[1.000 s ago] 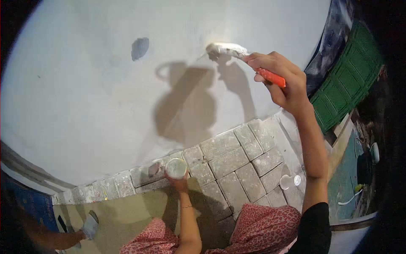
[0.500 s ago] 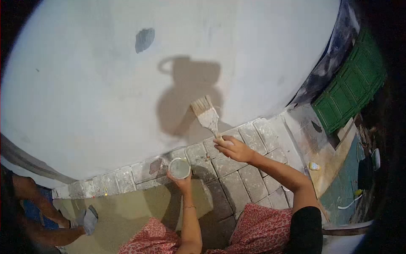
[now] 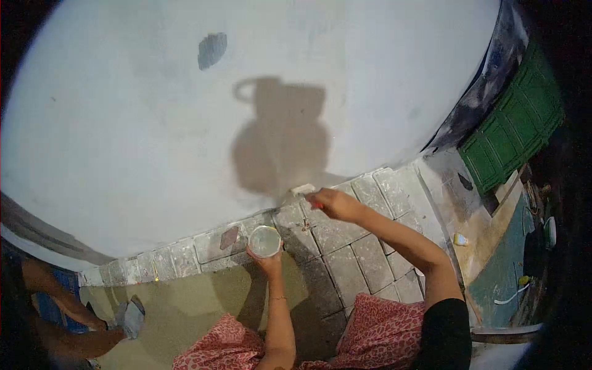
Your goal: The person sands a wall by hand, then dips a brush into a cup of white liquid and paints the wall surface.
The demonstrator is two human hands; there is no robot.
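My right hand [image 3: 334,203] grips a paintbrush [image 3: 302,191] with an orange-red handle; its bristles press against the bottom edge of the white wall [image 3: 154,135], just above the paving stones. My left hand [image 3: 266,259] holds a small round cup of white paint [image 3: 264,240] from below, near the foot of the wall. My shadow falls on the wall above the brush. A small grey unpainted patch [image 3: 212,49] shows high on the wall.
Grey paving stones [image 3: 351,246] run along the wall's foot, with a sandy floor [image 3: 185,308] nearer me. A green panelled door [image 3: 512,129] stands at right. Another person's arm and hand with a trowel [image 3: 126,317] are at lower left. My knees show in patterned red cloth.
My right hand swung the brush from high on the wall down to the wall's bottom edge near the stones. The left hand and the cup barely moved.
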